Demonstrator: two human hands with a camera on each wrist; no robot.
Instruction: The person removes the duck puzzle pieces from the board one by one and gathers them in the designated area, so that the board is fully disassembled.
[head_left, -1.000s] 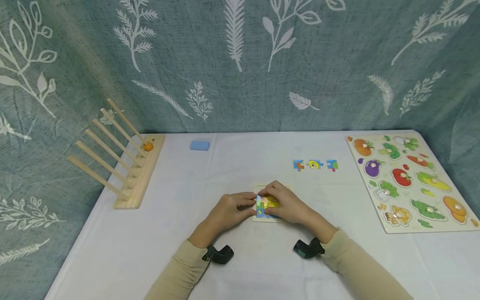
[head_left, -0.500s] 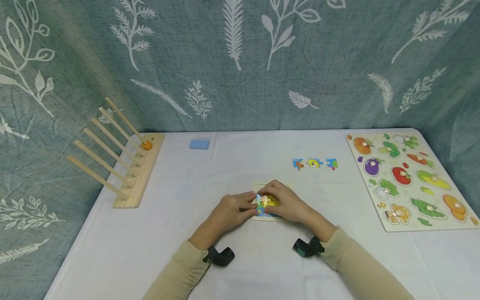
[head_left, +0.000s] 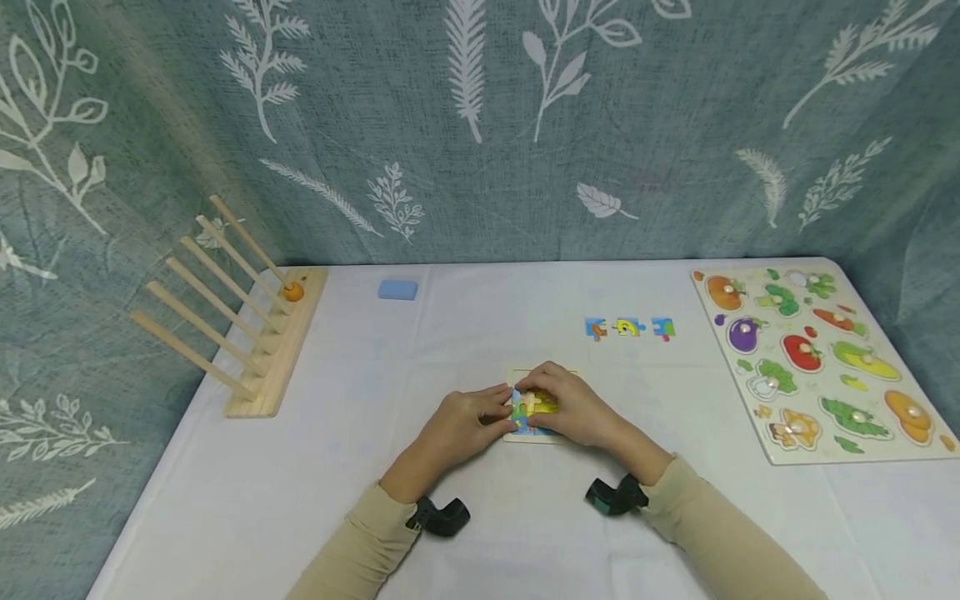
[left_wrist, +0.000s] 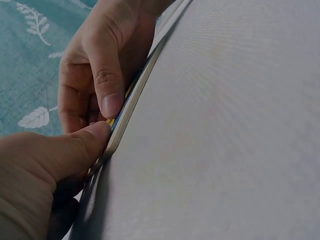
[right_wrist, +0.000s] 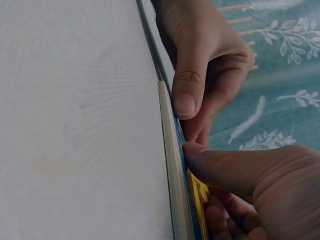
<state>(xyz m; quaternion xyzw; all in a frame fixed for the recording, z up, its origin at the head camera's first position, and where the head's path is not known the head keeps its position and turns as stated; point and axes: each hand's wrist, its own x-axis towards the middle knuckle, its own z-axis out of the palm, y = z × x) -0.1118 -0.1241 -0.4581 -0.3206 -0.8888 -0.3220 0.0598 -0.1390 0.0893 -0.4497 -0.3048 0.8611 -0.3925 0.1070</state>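
A small jigsaw puzzle lies in a pale tray on the white tabletop, with yellow, blue and green pieces showing. My right hand covers its right part, thumb and bent fingers gripping down over the pieces. At the left edge my left hand holds the puzzle, its thumb near the lower left corner and its fingers higher up. In the left wrist view the left thumb rests on the edge; in the right wrist view the right thumb touches the pieces. Palms hide the rest.
Three loose jigsaw pieces lie in a row behind the puzzle. A wooden peg stand with an orange bead stands left. A blue block lies at the back. A vegetable knob puzzle lies right.
The left fingers and thumb have shifted slightly right, onto the puzzle's left edge. The right hand stays over the pieces almost unmoved. The loose pieces have not moved.
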